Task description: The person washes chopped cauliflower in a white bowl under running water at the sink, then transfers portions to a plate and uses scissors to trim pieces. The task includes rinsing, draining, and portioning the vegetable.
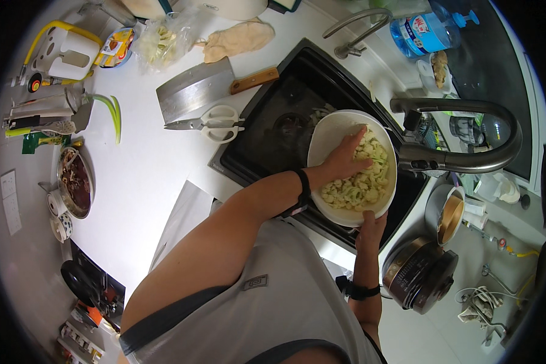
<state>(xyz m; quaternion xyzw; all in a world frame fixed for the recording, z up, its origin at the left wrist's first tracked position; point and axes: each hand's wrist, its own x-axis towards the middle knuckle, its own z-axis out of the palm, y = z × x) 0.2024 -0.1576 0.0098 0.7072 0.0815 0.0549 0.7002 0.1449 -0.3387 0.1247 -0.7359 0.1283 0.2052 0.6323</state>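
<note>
A white bowl (pixel 317 150) is tilted over the black sink (pixel 259 145), below the dark pull-out faucet (pixel 459 159). Chopped cauliflower (pixel 368 186) fills its lower right part. My left hand (pixel 346 157) reaches over the rim into the bowl, thumb and fingers spread against the cauliflower; whether it grips any florets is not visible. With my right hand (pixel 371 232) I grip the bowl's near rim, thumb on top and fingers partly hidden underneath. Pale scraps (pixel 321 113) lie in the sink beside the bowl.
A cleaver (pixel 198 91) lies on the counter, its wooden handle over the sink's edge, beside white-handled kitchen scissors (pixel 220 123). Behind are a plastic bag of vegetable pieces (pixel 164 43) and a second, curved tap (pixel 359 34). A rice cooker (pixel 414 273) and metal pot (pixel 437 209) stand right.
</note>
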